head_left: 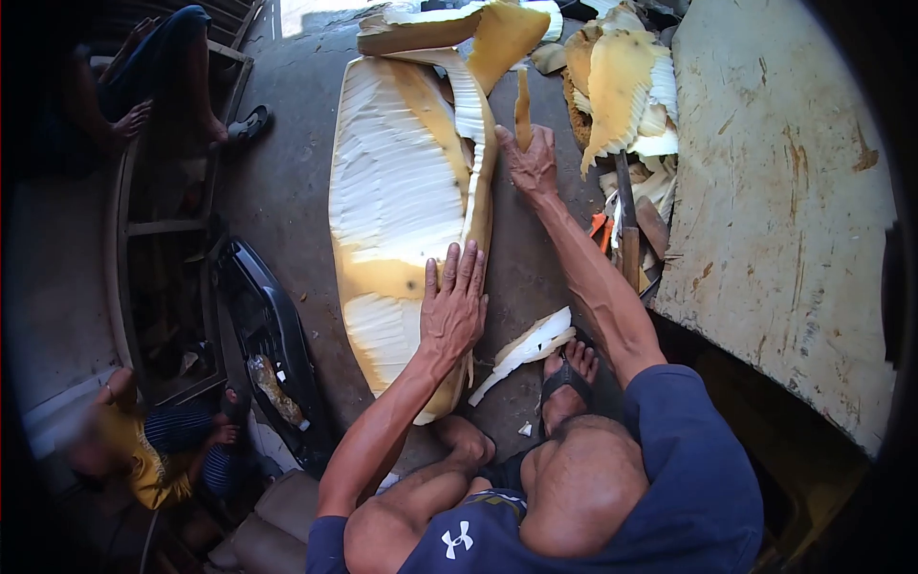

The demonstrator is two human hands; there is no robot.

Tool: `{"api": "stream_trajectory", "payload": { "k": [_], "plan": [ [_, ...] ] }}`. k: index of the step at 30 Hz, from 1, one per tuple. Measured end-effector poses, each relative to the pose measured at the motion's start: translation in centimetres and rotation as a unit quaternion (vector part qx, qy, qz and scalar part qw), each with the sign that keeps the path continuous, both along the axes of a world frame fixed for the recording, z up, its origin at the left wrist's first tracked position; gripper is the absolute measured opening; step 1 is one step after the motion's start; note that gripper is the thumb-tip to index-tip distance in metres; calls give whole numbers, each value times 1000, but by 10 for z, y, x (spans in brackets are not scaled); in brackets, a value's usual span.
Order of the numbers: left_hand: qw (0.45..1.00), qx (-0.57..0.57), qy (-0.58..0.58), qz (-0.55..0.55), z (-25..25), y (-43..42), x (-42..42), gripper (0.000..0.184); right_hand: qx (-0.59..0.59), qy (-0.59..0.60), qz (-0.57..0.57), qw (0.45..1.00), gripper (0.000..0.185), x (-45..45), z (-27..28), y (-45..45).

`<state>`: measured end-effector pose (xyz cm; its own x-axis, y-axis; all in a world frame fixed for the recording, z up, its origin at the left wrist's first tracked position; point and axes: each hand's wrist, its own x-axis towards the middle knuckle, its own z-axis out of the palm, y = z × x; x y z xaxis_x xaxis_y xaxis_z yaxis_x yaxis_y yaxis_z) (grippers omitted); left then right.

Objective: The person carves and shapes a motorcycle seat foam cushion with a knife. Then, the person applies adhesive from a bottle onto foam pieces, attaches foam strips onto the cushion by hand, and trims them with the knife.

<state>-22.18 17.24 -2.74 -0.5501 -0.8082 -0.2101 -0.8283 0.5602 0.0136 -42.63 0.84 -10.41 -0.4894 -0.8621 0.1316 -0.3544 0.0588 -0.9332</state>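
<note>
A long foam block [392,182], white where cut and yellow on its skin, lies on the floor before me. My left hand [454,301] rests flat on its lower right part, fingers extended. To the right of the block's upper end, my right hand [532,163] is closed round a narrow brown-yellow strip [522,110] that points away from me. A curled foam strip [469,105] stands partly cut along the block's right edge. One loose foam sliver [524,352] lies near my foot.
Foam scraps [622,86] are heaped at the upper right beside a wooden board [775,191]. An orange-handled tool [601,230] lies below them. A black seat base [268,335] is on the left. Two other people sit at the left, one upper, one lower.
</note>
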Motion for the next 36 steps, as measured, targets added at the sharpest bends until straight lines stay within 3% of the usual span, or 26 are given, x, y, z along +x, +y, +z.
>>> {"api": "stream_trajectory", "payload": {
  "k": [2,6,8,10,12,14,17,19,20,21,23,27,28,29,31,34,36],
  "plan": [
    [999,-23,-16,-17,1,-2,-5,73,51,-19,6,998,60,-14,17,35],
    [995,1,-88,-48,10,-28,-27,57,43,101,-30,993,31,-35,31,125],
    [989,2,-133,-70,8,-52,-35,52,63,229,-62,969,24,-46,28,168],
    [984,-122,-17,-131,-2,-72,-37,49,116,293,-53,948,30,-57,29,205],
    [982,-141,-24,-120,-6,-83,-42,47,148,320,-63,933,35,-60,28,227],
    [992,-117,36,-34,-16,-90,-42,47,182,347,-73,917,40,-66,30,231],
    [990,-128,64,-5,-27,-82,-38,52,81,330,-50,939,42,-62,44,206],
    [989,-135,65,4,-29,-70,-33,56,100,107,53,988,42,-50,53,158],
    [990,-119,78,25,-28,-69,-32,59,153,-98,66,981,48,-43,40,125],
    [990,-101,92,45,-28,-65,-31,62,201,-299,76,930,57,-35,22,92],
    [989,-82,107,54,-29,-63,-27,64,249,-333,109,903,61,-22,9,31],
    [989,-79,111,52,-34,-62,-26,66,245,-254,211,911,61,-5,3,-36],
    [989,-76,113,52,-34,-61,-26,66,227,-199,259,918,57,-4,3,-41],
    [989,-73,114,52,-33,-61,-26,66,231,-198,260,917,57,-3,2,-41],
    [989,-70,115,52,-32,-62,-25,66,177,-84,255,947,50,0,1,-43],
    [993,-49,90,54,-30,-60,-28,66,76,-137,266,951,49,5,0,-34],
    [996,-62,42,43,-29,-61,-29,67,99,-120,273,949,48,6,7,-34]
  ]
}}
